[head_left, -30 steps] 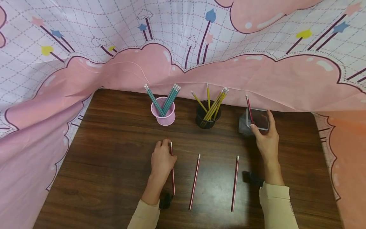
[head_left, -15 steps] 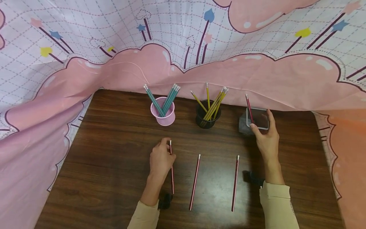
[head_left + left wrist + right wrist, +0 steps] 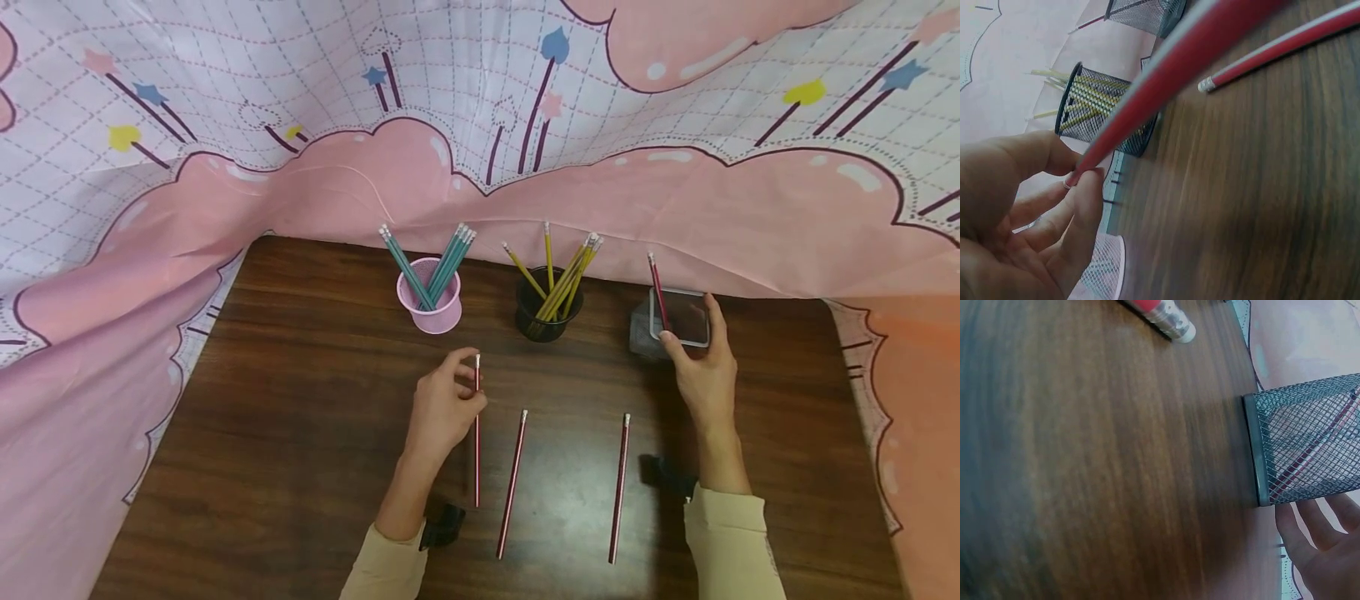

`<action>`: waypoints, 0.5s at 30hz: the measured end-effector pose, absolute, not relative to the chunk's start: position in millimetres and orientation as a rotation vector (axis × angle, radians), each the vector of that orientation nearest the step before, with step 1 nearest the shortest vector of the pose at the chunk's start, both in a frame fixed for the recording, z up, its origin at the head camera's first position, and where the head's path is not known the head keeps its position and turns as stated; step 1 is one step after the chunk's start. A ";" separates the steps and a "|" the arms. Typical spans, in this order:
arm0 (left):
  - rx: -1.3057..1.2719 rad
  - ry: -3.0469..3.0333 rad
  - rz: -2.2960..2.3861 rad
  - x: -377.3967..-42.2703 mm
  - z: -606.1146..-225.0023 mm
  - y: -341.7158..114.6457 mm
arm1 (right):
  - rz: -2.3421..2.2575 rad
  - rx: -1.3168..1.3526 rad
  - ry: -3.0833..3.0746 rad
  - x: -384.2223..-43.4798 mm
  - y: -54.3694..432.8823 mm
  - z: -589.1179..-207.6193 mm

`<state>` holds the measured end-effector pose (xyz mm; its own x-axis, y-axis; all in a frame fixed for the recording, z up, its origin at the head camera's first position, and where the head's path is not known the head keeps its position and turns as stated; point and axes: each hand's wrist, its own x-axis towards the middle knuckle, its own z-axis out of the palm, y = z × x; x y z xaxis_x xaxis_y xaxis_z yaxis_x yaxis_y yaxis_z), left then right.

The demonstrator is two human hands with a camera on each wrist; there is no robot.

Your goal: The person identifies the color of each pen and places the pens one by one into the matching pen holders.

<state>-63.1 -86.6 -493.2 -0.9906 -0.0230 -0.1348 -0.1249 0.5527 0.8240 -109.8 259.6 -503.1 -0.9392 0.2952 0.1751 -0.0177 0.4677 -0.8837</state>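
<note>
My left hand [image 3: 444,408] pinches a red pencil [image 3: 477,450] close to its white eraser end, thumb against fingertips. In the left wrist view this pencil [image 3: 1147,94] slants up and away from the grip, lifted off the wood. At the back right my right hand [image 3: 707,387] holds a square grey mesh pencil holder [image 3: 647,337], thumb at the front and a finger along the right side. One red pencil [image 3: 657,287] leans inside it. The right wrist view has the fingers [image 3: 1316,525] against the side of the mesh holder [image 3: 1310,444].
Two more red pencils [image 3: 513,483] [image 3: 620,492] lie apart on the brown wooden table [image 3: 300,433]. A pink mesh cup [image 3: 437,321] with teal pencils and a black mesh cup [image 3: 542,329] with yellow pencils stand along the back. Behind them hangs a patterned cloth [image 3: 525,192].
My left hand has moved right and a little away from me, raising the red pencil with it. The right hand stays on the mesh holder.
</note>
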 end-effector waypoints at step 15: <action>0.099 2.539 1.775 -85.0 -474.7 -57.2 | 1.481 -0.214 -2.388 -107.0 256.3 -500.6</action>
